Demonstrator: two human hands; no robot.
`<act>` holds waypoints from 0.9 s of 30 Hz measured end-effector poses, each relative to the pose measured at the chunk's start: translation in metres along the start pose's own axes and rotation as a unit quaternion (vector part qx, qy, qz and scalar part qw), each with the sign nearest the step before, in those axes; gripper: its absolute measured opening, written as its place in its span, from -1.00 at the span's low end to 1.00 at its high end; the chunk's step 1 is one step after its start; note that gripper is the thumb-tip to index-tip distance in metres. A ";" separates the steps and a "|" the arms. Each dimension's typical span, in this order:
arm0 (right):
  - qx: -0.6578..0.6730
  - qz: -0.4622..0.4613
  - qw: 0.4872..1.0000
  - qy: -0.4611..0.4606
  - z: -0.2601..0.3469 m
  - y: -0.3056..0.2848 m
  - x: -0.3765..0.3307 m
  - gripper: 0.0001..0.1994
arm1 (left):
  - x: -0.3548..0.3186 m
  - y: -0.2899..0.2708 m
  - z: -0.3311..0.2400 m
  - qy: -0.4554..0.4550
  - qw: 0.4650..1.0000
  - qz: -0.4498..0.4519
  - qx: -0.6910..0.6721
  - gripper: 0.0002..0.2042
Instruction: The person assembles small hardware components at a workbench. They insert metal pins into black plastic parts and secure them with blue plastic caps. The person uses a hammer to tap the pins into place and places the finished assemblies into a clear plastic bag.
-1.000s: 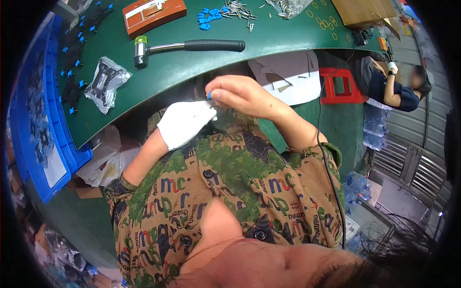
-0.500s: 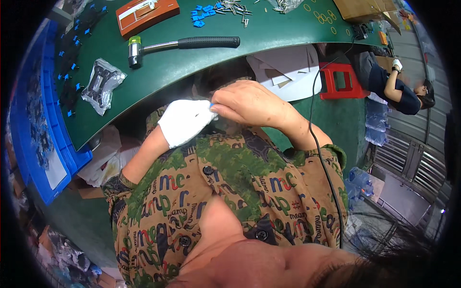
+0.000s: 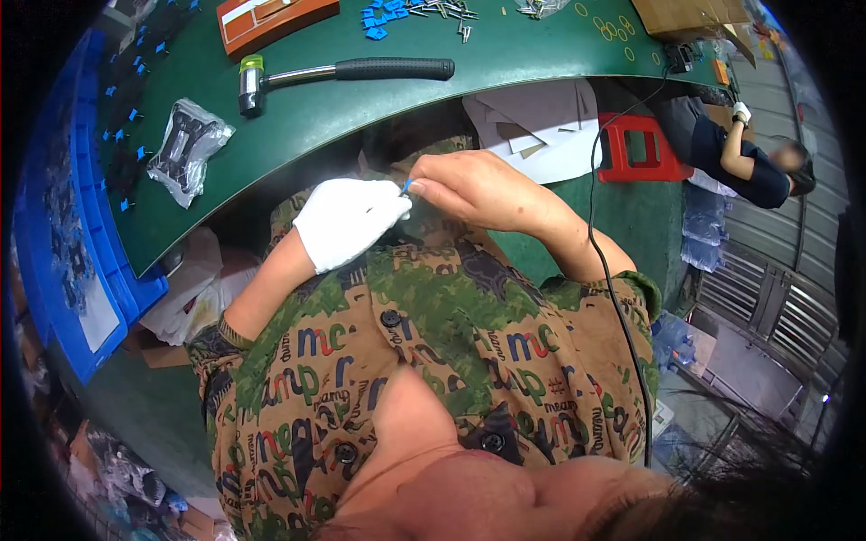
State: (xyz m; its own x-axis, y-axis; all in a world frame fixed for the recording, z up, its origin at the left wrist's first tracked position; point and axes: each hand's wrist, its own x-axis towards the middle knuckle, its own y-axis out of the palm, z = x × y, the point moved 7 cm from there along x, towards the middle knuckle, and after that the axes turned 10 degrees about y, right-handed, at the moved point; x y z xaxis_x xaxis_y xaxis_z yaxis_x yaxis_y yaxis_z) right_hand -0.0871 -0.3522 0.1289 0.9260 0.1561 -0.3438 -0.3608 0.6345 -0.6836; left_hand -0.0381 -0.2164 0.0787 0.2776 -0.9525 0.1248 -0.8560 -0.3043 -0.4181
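In front of my waist, below the table edge, my two hands meet. My left hand (image 3: 350,224) wears a white glove, and its fingers are pinched closed. What they grip is mostly hidden; a bit of something dark shows at the fingertips. My bare right hand (image 3: 474,187) pinches a small blue plastic piece (image 3: 407,186) between thumb and fingers, right against the gloved fingertips. Similar blue pieces (image 3: 384,15) lie in a heap on the green table (image 3: 361,113), beside several small metal pins (image 3: 444,9).
A hammer (image 3: 352,70) lies near the table edge, by a bagged dark part (image 3: 188,151) and an orange box (image 3: 275,20). Blue-topped dark parts line the table's left side, by a blue tray (image 3: 122,302). A red stool (image 3: 642,149), a black cable (image 3: 609,279) and another person (image 3: 753,171) are on the right.
My hands have drawn slightly apart at the fingertips, showing more of the blue piece. The view has shifted a little.
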 end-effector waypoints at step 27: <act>-0.006 0.020 1.000 -0.003 0.007 0.010 -0.005 -0.77 | -0.008 0.014 0.003 0.084 0.994 0.010 0.070 -0.77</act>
State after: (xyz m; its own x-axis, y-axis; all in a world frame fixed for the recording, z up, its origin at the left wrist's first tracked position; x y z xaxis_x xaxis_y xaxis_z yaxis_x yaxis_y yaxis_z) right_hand -0.0940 -0.3414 0.1287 0.9113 0.1862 -0.3672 -0.3992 0.6180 -0.6773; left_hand -0.0509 -0.2132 0.0695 0.1753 -0.9500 0.2583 -0.7881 -0.2927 -0.5415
